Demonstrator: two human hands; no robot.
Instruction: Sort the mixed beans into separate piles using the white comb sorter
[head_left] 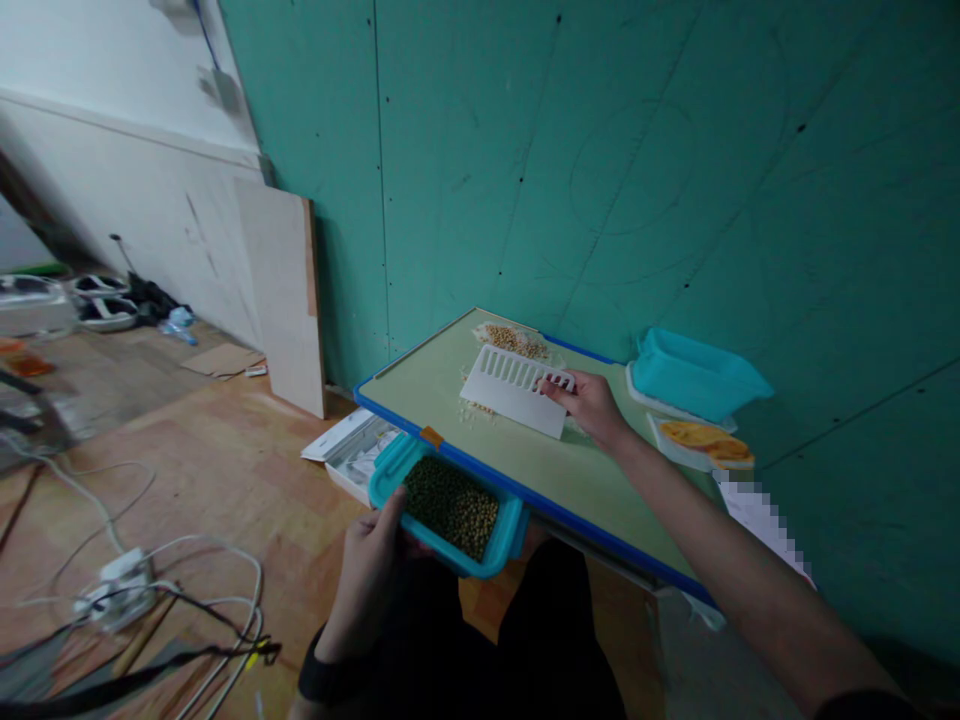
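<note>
My left hand (371,560) grips the near side of a blue plastic box (450,505) filled with green beans, held below the front edge of a small green desk (525,455). My right hand (589,405) holds a white slotted scraper board (516,388) standing on edge on the desk top. A heap of yellow beans (514,340) lies just behind the board, and a few loose ones are scattered in front of it.
A second blue box (694,370) sits on a white lid at the desk's right end, beside a white tray with yellow contents (705,440) and a paper. A wooden panel (281,300) leans on the wall. Cables and a power strip (120,590) lie on the floor.
</note>
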